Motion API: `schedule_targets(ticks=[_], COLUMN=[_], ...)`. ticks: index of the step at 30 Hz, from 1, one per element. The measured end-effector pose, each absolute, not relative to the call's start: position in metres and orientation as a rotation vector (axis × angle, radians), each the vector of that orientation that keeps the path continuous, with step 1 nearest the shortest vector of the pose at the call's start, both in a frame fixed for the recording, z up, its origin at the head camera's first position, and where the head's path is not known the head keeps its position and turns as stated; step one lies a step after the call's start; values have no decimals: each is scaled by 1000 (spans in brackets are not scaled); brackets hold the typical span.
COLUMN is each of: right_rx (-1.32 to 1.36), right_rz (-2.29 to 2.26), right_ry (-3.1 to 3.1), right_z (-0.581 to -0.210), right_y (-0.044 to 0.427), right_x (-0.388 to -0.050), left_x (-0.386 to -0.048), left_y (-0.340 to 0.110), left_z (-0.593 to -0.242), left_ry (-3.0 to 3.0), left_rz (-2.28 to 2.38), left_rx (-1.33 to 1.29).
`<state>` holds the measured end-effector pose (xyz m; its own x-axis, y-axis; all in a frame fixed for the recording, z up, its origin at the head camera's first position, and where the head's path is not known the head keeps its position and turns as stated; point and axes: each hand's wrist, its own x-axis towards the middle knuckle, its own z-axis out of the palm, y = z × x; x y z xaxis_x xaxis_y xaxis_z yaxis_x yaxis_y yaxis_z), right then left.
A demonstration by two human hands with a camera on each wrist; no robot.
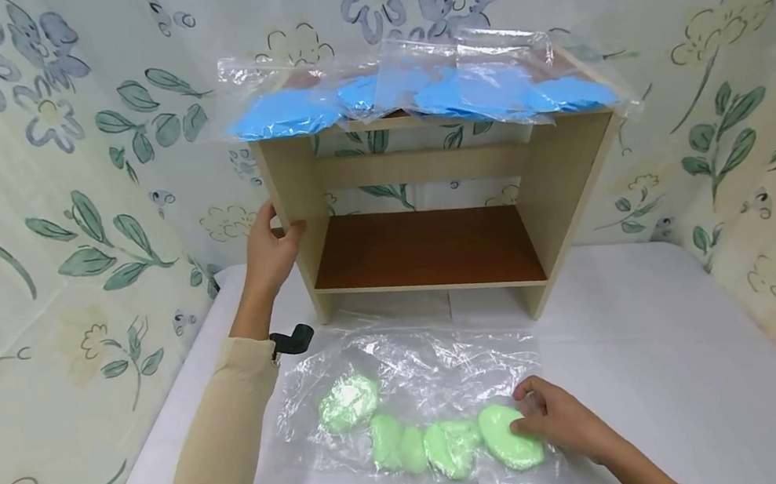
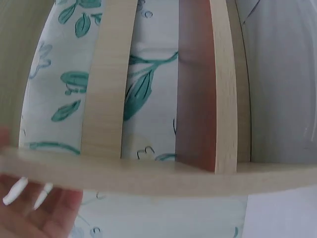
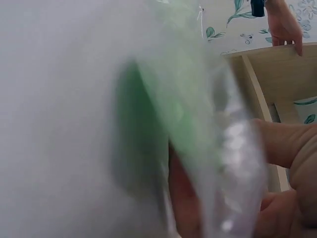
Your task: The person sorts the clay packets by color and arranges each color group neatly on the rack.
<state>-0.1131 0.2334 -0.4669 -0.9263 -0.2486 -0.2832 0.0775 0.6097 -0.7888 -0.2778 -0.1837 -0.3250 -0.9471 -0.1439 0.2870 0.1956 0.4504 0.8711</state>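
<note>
A small wooden shelf unit (image 1: 570, 191) with a brown inner board (image 1: 424, 250) stands on the white surface. My left hand (image 1: 273, 248) grips the front edge of its left side panel, with fingers outside and thumb at the edge; in the left wrist view the fingers (image 2: 37, 210) show beyond the blurred panel. In front of the shelf lies a clear plastic bag (image 1: 435, 355) holding several light green soft-looking lumps (image 1: 452, 448). My right hand (image 1: 566, 420) pinches the bag's right end at the rightmost green lump (image 1: 510, 440). The right wrist view shows that bag end blurred and raised.
Clear bags with flat blue contents (image 1: 289, 114) lie along the top of the shelf unit, some overhanging its front edge. Floral cloth (image 1: 90, 242) hangs behind and at both sides. White cloth (image 1: 668, 339) covers the surface.
</note>
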Motion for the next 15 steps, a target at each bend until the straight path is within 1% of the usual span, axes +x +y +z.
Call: schedule_targets(ticks=[5,7,15], right_rx=[-304,-414,-754], right_rz=[-1203,-1183,-1018], right_ry=[2517,2546,2719], right_z=[-461,-456,-427], right_y=[233,233,231], right_x=[-112,-111,-118], left_x=[-277,-277,-273], left_y=[-190,-191,-186], left_z=[-328,-328,-319], left_ry=[-2378,-2377,-2231], left_rz=[-1466,-1447,-1238], left_rx=[-120,-156,-171])
